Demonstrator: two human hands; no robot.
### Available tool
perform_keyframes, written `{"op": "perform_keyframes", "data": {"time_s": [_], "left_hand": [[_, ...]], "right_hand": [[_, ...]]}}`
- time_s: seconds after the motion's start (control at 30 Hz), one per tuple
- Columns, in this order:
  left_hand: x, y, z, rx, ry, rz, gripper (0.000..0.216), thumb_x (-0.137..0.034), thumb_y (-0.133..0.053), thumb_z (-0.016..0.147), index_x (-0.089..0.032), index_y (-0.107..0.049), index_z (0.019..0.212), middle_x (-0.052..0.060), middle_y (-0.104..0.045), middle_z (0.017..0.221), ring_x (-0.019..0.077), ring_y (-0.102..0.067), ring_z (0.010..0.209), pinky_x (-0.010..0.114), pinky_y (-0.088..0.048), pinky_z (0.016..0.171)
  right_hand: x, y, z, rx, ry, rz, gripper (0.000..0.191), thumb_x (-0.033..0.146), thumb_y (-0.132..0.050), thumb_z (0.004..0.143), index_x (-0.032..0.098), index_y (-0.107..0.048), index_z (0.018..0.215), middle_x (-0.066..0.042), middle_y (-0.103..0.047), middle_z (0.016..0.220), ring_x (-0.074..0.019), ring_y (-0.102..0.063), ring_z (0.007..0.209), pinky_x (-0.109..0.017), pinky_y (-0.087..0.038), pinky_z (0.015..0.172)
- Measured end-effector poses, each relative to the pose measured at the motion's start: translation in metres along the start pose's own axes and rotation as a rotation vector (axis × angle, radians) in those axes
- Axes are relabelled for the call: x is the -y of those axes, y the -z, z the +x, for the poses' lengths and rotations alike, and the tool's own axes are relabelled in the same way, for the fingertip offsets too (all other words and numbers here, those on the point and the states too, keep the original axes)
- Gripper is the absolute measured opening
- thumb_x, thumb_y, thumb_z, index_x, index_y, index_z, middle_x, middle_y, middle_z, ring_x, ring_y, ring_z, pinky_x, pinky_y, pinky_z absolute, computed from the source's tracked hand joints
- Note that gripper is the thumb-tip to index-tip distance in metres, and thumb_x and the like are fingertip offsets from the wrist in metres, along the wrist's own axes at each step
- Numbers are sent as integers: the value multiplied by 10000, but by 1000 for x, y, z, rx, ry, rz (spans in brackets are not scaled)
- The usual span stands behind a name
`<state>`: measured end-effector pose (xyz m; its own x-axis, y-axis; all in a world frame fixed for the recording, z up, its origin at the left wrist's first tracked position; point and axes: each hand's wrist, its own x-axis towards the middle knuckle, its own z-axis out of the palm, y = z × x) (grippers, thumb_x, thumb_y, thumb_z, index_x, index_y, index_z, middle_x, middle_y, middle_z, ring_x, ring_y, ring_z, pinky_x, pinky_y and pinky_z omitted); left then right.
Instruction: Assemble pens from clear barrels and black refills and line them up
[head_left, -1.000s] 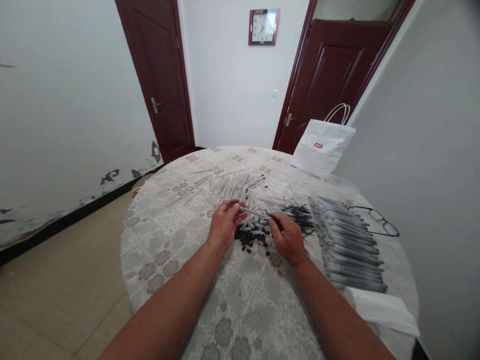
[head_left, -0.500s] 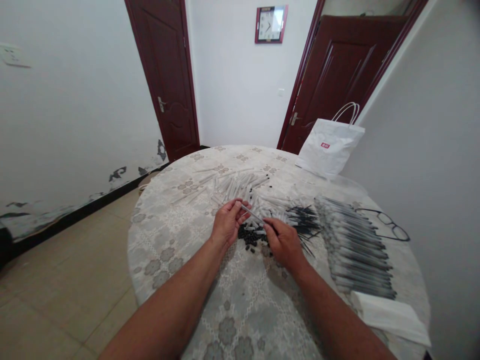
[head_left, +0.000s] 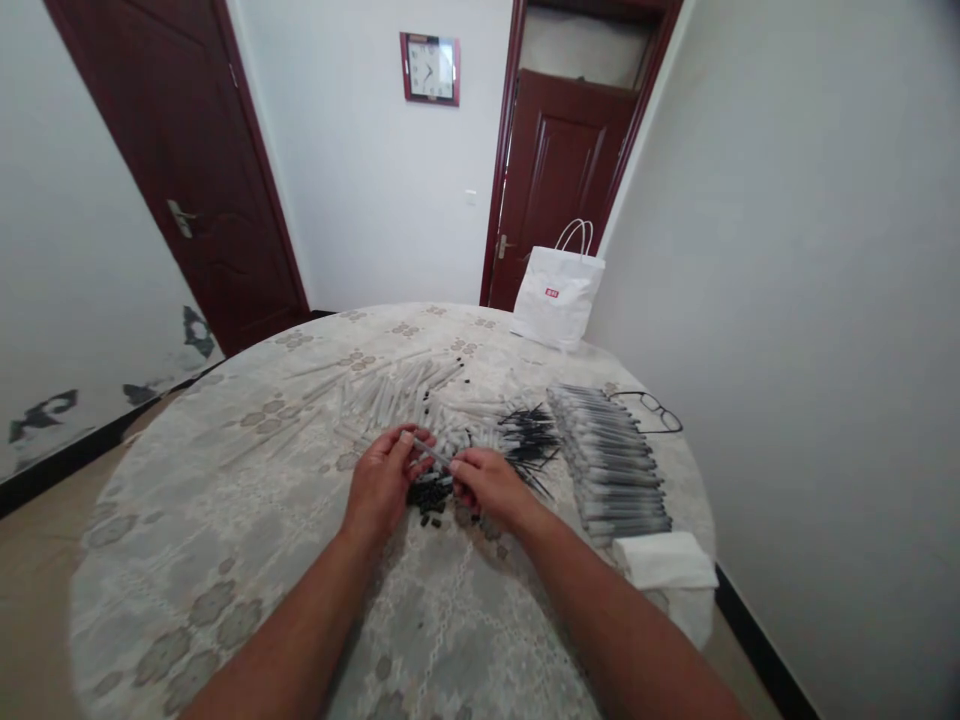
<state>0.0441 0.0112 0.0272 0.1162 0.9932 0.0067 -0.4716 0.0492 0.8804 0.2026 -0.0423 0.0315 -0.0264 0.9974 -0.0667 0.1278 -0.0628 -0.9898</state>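
Observation:
A slim pen with a pale, see-through barrel spans the gap between my hands. My left hand pinches its far-left end between thumb and fingers. The other end is gripped by my right hand, whose curled fingers hide the tip. Just below the pen lies a heap of small black caps, partly covered by my hands. Beyond my hands, loose whitish pen barrels are strewn about. A bundle of thin black refills lies right of them.
A neat row of pens lies at the right, with eyeglasses behind it and a folded white cloth or paper in front. A white bag stands at the back of the round table, over a patterned tablecloth.
The view has swung to the right, so the table and everything on it appear farther left. Both hands still hold the pen, in nearly the same pose.

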Motion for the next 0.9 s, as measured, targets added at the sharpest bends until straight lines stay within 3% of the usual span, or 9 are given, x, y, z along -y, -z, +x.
{"op": "perform_keyframes", "data": {"time_s": [0.07,0.13,0.27,0.37,0.5,0.67,0.77,0.9], "left_hand": [[0,-6,-8,79,8,111,367,-403,-708,821,-172,-650,1099,111,-733,1064,229,-720,952,370,-600,814],[-2,-10,-14,144,-12,208,412,-442,-722,800,-175,-668,1109,110,-738,1069,241,-723,939,385,-604,821],[-7,-11,-18,168,-75,312,459,-494,-704,804,-166,-675,1125,106,-736,1053,257,-722,921,396,-616,784],[-7,-7,-15,115,-105,374,449,-528,-650,839,-160,-676,1094,97,-744,967,250,-723,867,371,-616,724],[-2,-3,-14,117,-161,540,382,-521,-607,870,-180,-692,1017,68,-753,886,218,-715,765,331,-591,692],[-2,-3,-19,175,-271,733,293,-454,-564,905,-218,-709,1001,45,-760,891,218,-713,817,308,-551,750],[-2,-3,-20,182,-334,852,259,-422,-554,909,-235,-717,987,37,-763,896,223,-711,842,304,-532,771],[-1,-1,-18,181,-395,952,249,-406,-547,908,-249,-723,987,41,-764,916,234,-704,856,313,-518,779]], "right_hand": [[7,2,-6,-66,210,-326,172,327,-544,919,207,-653,861,11,-655,739,-121,-585,643,-220,-432,610],[17,5,-13,-122,385,-593,142,269,-547,936,219,-680,927,-12,-696,856,-149,-625,800,-245,-449,750],[41,27,-27,-192,474,-969,123,244,-590,929,202,-705,925,-59,-668,915,-182,-604,910,-272,-440,833],[58,65,-29,-239,435,-1153,129,243,-594,928,203,-716,934,-68,-657,935,-183,-596,926,-277,-433,855],[73,141,-14,-359,332,-1339,188,230,-568,934,193,-711,1050,-89,-681,1004,-195,-598,977,-280,-413,899],[64,224,21,-414,-52,-1602,325,254,-468,975,218,-706,1194,-130,-667,1144,-234,-580,1090,-301,-402,931],[51,249,37,-405,-126,-1631,351,249,-448,975,207,-715,1199,-155,-664,1158,-255,-579,1103,-318,-411,917],[36,263,55,-365,-179,-1636,360,206,-453,955,217,-724,1193,-154,-670,1181,-248,-585,1111,-313,-412,914]]}}
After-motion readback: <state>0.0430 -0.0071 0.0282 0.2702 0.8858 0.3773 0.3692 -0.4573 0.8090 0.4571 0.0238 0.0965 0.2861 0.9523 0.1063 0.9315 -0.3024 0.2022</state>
